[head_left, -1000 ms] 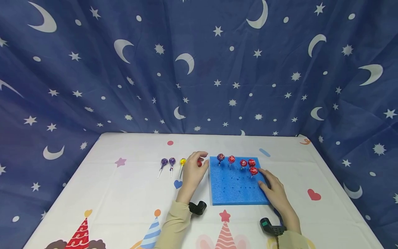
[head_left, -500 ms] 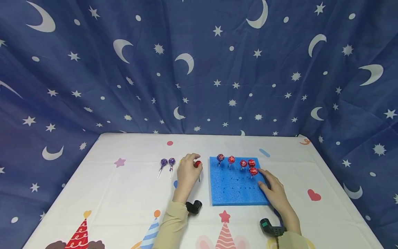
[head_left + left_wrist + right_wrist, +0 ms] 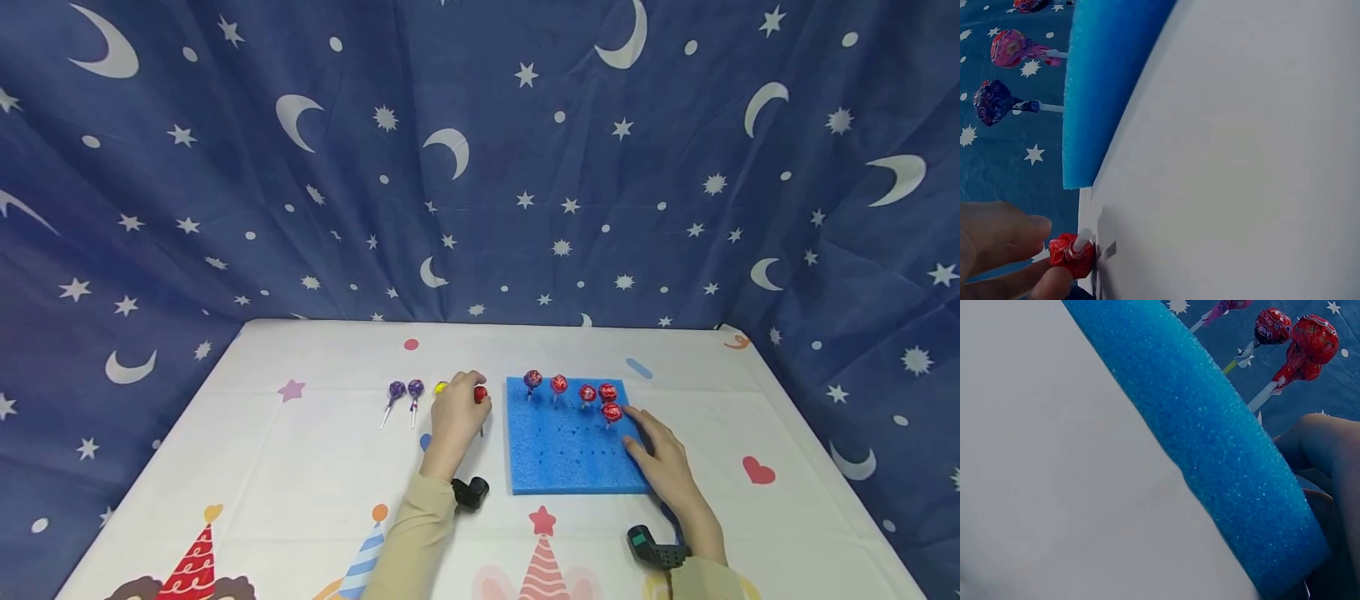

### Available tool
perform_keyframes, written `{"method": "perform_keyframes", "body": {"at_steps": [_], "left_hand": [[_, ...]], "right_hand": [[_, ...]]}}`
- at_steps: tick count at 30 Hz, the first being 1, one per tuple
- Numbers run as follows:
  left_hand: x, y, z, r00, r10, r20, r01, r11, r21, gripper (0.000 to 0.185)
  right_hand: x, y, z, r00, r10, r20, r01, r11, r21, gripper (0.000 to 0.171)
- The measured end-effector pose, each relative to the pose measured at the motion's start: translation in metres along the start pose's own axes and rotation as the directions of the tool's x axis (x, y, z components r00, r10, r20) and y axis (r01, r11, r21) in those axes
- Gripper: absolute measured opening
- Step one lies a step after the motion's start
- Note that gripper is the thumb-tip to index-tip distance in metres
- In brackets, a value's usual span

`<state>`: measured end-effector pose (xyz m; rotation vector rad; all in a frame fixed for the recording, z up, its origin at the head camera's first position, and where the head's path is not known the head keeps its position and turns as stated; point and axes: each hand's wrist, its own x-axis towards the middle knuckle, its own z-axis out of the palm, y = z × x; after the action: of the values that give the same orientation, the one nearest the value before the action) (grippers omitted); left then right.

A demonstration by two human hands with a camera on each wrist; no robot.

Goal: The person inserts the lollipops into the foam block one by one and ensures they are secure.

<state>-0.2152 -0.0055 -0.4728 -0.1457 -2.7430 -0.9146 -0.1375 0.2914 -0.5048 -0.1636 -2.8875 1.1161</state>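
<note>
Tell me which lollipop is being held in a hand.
The red lollipop, pinched by the left hand; the others lie on the table or stand in the foam.

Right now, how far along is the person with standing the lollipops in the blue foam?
Five lollipops already stand in the blue foam. The left hand pinches a red lollipop beside it; the right hand rests on the foam. Two purple lollipops and a yellow one lie on the table.

A table (image 3: 300, 467) with a white party-pattern cloth is carrying everything. A blue foam block (image 3: 570, 454) is lying flat on it, right of the middle. Left of the block, two purple lollipops (image 3: 405, 393) and a yellow lollipop (image 3: 441, 387) are lying side by side on the cloth.
</note>
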Motion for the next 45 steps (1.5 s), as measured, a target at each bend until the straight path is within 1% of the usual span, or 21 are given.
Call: {"method": "perform_keyframes", "body": {"at_steps": [7, 14, 24, 30, 35, 40, 45], "left_hand": [[0.005, 0.000, 0.000, 0.999, 0.031, 0.031, -0.033, 0.997, 0.067, 0.021], [0.009, 0.000, 0.001, 0.998, 0.049, 0.034, -0.053, 0.991, 0.119, 0.019], [0.010, 0.001, 0.001, 0.997, 0.066, 0.040, -0.071, 0.987, 0.145, 0.018], [0.006, -0.001, 0.000, 0.996, 0.089, 0.030, -0.093, 0.986, 0.137, 0.017], [0.004, 0.001, -0.003, 0.996, 0.082, 0.031, -0.086, 0.990, 0.115, 0.019], [-0.001, 0.005, -0.008, 0.996, 0.094, -0.005, -0.093, 0.991, 0.095, 0.020], [-0.005, 0.010, -0.014, 0.993, 0.107, -0.051, -0.105, 0.993, 0.048, 0.020]], "right_hand": [[0.002, -0.001, -0.001, 1.000, -0.012, -0.002, 0.012, 1.000, 0.006, 0.053], [0.004, -0.001, -0.002, 0.999, -0.031, -0.018, 0.031, 1.000, -0.003, 0.053], [0.005, -0.001, -0.001, 1.000, -0.017, -0.013, 0.017, 1.000, 0.001, 0.054], [0.002, -0.002, 0.002, 0.999, -0.030, -0.022, 0.030, 1.000, 0.006, 0.053], [0.002, -0.001, 0.002, 0.999, -0.036, -0.024, 0.036, 0.999, 0.008, 0.053], [0.001, 0.000, 0.002, 1.000, -0.024, -0.018, 0.024, 1.000, -0.001, 0.053], [0.000, 0.002, 0.001, 1.000, -0.020, -0.022, 0.020, 1.000, -0.004, 0.053]]}}
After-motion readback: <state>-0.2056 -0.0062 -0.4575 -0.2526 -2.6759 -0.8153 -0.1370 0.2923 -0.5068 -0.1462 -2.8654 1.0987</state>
